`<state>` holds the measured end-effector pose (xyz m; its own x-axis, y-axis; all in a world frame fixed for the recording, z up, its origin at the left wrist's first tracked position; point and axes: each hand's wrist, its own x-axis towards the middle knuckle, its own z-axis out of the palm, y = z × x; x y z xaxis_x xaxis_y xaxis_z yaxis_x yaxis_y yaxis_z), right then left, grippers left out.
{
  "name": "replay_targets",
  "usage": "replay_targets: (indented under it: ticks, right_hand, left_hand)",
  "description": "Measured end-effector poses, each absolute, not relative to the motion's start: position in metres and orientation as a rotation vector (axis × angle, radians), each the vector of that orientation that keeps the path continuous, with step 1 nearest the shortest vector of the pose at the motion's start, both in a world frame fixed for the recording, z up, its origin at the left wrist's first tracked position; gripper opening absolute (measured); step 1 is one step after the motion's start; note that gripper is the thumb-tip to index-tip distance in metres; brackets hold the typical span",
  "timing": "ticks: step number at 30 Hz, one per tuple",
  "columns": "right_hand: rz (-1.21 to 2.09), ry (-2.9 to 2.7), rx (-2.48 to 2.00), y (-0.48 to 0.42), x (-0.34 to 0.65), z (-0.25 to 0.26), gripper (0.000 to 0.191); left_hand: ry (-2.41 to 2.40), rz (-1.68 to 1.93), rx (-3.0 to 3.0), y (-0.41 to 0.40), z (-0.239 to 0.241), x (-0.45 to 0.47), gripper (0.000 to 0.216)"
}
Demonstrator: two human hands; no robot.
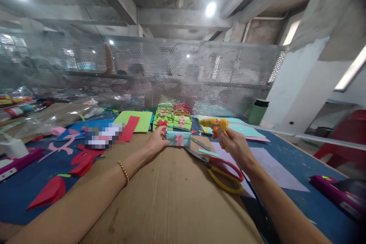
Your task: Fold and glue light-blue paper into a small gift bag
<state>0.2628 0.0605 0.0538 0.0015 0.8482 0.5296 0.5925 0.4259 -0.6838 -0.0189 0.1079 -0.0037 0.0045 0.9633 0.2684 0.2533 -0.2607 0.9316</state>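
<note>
Left hand [156, 142] grip closed on blue gift box [178, 138], likely steadying it on the cardboard [171, 198]; right hand [233, 143] grip clamped on glue gun [214, 124] just right of box, nozzle facing it.

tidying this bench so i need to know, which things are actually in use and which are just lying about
In use:
- blue paper box, held by the left hand
- yellow glue gun, gripped by the right hand

Lying about:
- scissors
- green paper baskets
- red paper cut-outs
- purple tool
</note>
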Motion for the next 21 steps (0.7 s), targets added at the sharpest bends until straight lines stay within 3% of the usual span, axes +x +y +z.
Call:
replay_targets:
  ticks: [17, 21]
  right_hand:
    - [0.327, -1.603, -1.347, 0.073, 0.279, 0.040, 0.064]
    - [0.341, -1.584, -1.349, 0.073, 0.282, 0.039, 0.064]
  left_hand:
    - [1.139, 1.271, 1.445, 0.111, -0.014, -0.020, 0.044]
    - [1.176, 1.253, 1.406, 0.118, -0.018, -0.022, 0.026]
